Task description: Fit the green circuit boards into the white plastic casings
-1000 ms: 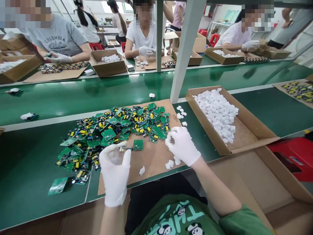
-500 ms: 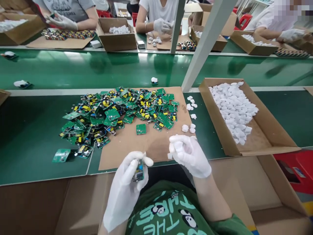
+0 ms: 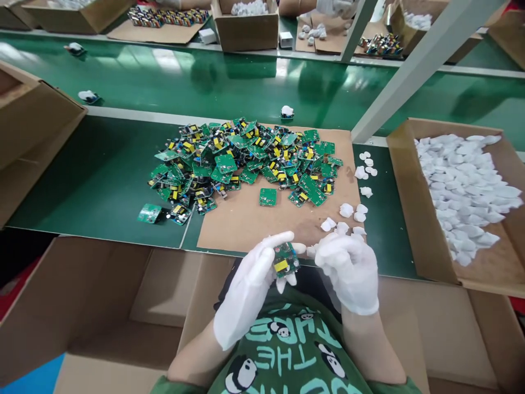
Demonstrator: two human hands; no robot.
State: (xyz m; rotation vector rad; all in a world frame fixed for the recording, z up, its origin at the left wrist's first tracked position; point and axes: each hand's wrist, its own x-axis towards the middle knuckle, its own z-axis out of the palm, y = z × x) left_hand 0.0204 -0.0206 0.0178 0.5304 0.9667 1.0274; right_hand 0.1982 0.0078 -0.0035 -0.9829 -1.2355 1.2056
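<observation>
My left hand point(image 3: 256, 282), in a white glove, grips a small circuit board point(image 3: 286, 259) by its edges. The board's component side faces up, with a yellow part showing. Just to the right, my gloved right hand point(image 3: 348, 268) is closed, its fingertips pinched close to the board. White glove against white material hides what those fingers hold, if anything. Several small white pieces point(image 3: 346, 210) lie beyond the right hand. A heap of green circuit boards point(image 3: 246, 156) lies on a cardboard sheet point(image 3: 233, 221), with one single board point(image 3: 268, 197) lying apart in front of it.
At the right a cardboard box point(image 3: 426, 241) holds many white pieces point(image 3: 467, 191). A slanted metal post point(image 3: 422, 71) rises behind the sheet. Boards topped with white, such as this one point(image 3: 287, 112), sit on the green belt point(image 3: 246, 82). Co-workers' gloved hands and boxes are across it.
My view has tilted down and shifted left. The board in my left hand now shows its component face. My right hand has come closer to it, fingers more closed.
</observation>
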